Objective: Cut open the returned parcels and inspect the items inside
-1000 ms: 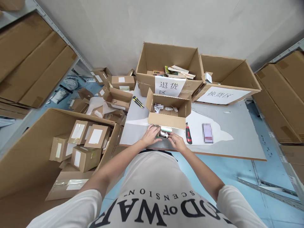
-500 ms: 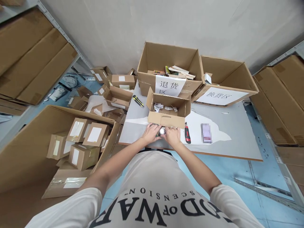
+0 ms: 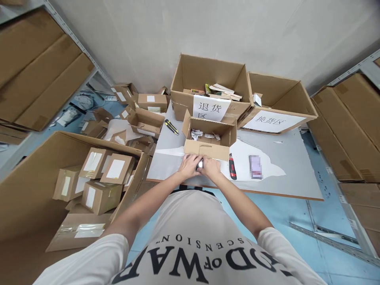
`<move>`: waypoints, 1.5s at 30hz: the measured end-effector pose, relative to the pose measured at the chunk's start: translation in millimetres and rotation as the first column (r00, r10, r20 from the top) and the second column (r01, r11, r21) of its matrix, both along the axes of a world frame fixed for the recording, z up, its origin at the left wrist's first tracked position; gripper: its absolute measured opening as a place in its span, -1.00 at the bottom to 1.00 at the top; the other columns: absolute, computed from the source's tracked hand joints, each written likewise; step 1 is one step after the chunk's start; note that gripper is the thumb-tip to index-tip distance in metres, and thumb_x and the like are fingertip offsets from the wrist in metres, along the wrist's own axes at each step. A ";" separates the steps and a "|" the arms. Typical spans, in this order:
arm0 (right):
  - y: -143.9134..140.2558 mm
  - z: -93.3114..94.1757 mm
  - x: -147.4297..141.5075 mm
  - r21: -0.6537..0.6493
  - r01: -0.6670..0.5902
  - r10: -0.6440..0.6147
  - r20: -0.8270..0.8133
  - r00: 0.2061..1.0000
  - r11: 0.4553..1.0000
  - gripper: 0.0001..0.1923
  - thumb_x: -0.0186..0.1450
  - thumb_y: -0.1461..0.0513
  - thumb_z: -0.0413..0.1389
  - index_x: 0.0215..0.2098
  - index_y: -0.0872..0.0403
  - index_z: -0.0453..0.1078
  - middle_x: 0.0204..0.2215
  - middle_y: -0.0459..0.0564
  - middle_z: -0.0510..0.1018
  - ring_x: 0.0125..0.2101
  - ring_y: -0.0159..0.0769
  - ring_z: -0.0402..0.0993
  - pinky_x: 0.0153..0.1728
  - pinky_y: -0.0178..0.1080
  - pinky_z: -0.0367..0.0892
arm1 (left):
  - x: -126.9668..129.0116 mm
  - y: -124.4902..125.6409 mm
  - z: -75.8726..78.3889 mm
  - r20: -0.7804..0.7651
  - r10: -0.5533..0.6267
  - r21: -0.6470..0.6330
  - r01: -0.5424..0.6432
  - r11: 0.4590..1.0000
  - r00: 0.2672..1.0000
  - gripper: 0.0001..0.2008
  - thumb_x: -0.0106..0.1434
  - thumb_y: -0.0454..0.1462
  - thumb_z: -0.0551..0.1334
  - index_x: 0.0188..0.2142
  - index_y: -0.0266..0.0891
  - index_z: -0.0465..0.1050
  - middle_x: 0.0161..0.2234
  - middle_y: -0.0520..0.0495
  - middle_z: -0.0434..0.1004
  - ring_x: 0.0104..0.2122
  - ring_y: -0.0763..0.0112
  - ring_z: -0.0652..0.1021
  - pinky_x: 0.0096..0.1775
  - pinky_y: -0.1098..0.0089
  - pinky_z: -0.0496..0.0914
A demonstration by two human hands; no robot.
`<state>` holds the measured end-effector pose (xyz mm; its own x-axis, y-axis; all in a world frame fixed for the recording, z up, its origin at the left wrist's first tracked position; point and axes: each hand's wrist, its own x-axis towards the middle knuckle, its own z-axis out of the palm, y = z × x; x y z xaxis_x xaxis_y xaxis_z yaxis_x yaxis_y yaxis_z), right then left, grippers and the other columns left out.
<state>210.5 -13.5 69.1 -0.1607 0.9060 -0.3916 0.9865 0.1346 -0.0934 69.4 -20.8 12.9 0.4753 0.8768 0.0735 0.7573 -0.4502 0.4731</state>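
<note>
I'm looking into a warehouse returns room: metal shelving point(image 3: 350, 73) stacked with flattened cartons at both frame edges, labelled sorting boxes point(image 3: 208, 85) top centre, a big carton of parcels point(image 3: 97, 174) lower left.

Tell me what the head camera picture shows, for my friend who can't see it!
A person's left hand and right hand close together around a small shiny object on a grey table, just in front of a small open cardboard box. A red utility knife lies to the right, and two big labelled boxes stand behind.
</note>
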 end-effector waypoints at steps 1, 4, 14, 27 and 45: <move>0.1 -0.9 0.4 0.002 -0.007 0.007 -0.002 1.000 1.000 -0.49 0.17 0.02 0.17 -0.01 0.11 0.27 -0.21 0.20 0.59 -0.19 -0.03 0.54 -0.24 -0.16 0.34 | -0.3 -0.1 -1.1 0.012 0.000 0.003 0.000 1.000 1.000 -0.25 -0.01 -0.12 0.36 0.17 -0.15 0.20 0.00 -0.22 0.40 0.00 0.03 0.41 0.07 0.05 0.09; -0.3 -4.6 3.0 0.004 -0.031 0.031 -0.018 0.999 1.000 -0.50 0.17 0.05 0.15 0.01 0.10 0.25 -0.21 0.18 0.59 -0.20 -0.02 0.54 -0.26 -0.16 0.33 | -1.4 -0.7 -4.1 0.033 -0.003 0.004 0.003 1.000 0.999 -0.26 -0.01 -0.11 0.36 0.16 -0.15 0.20 0.05 -0.22 0.39 0.02 0.04 0.40 0.06 0.07 0.10; -12.4 27.4 21.5 0.217 -0.101 0.134 -0.142 0.981 0.971 -0.65 0.16 0.09 0.08 -0.12 0.03 0.29 -0.25 0.08 0.55 -0.29 -0.09 0.49 -0.36 -0.25 0.25 | 2.2 -3.6 -8.0 0.031 0.049 0.019 -0.050 0.999 0.998 -0.39 0.07 -0.08 0.27 0.10 -0.20 0.25 -0.06 -0.21 0.43 -0.04 0.05 0.39 -0.01 0.10 0.15; 31.2 132.5 72.1 0.552 0.134 0.354 -0.683 0.639 0.823 -0.76 0.08 0.22 0.14 -0.27 0.00 0.26 -0.45 -0.15 0.38 -0.52 -0.39 0.24 -0.41 -0.30 0.23 | 2.5 -14.1 8.0 0.190 0.145 0.030 -0.153 0.988 0.971 0.18 -0.36 0.21 0.40 0.20 -0.30 0.15 0.11 -0.36 0.22 0.08 -0.17 0.24 0.12 -0.06 -0.01; 98.6 122.6 69.2 -0.080 0.273 -0.171 -0.929 0.328 0.959 -0.55 0.13 -0.18 0.13 -0.33 0.00 0.29 -0.58 -0.17 0.32 -0.68 -0.46 0.20 -0.76 -0.38 0.16 | 31.4 1.2 75.0 0.820 0.564 -0.571 0.214 0.793 0.096 -0.38 -0.13 -0.17 0.48 -0.06 -0.23 0.36 -0.16 -0.15 0.56 -0.15 0.25 0.55 -0.06 0.24 0.37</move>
<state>279.7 85.0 191.7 -0.1598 0.9851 -0.0642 0.2756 -0.0179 -0.9611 100.8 -19.6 87.9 0.1617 0.9802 -0.1141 -0.4833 0.1795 0.8568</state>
